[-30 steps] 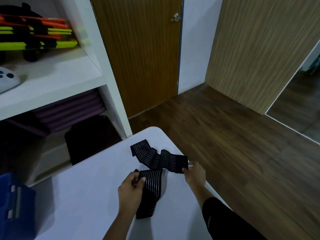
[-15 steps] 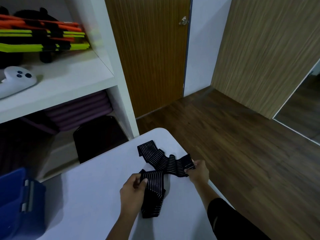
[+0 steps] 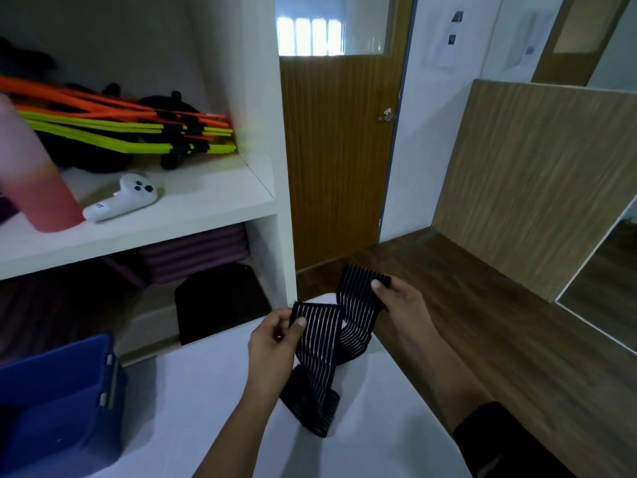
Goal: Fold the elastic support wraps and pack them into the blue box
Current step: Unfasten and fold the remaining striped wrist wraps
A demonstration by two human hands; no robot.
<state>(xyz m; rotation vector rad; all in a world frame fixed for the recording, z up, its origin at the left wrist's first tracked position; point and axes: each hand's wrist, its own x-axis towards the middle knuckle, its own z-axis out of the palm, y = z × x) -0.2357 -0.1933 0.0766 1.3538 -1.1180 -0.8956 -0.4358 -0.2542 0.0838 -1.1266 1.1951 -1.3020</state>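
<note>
Wrap [image 3: 320,343] — pinched btwn L hand [image 3: 274,343] & R hand [image 3: 401,301] fingers [image 3: 299,323].

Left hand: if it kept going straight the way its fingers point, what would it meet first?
Probably the right hand: the left hand, pinching the wrap, points up and right along it. Depth is unclear.

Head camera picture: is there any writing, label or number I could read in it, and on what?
None can be read.
White controller: small blue mark on its handle, too blurred to read.
Papers on the wall: too small and blurred to read.
Blue box, black wrap: no writing visible.
</note>
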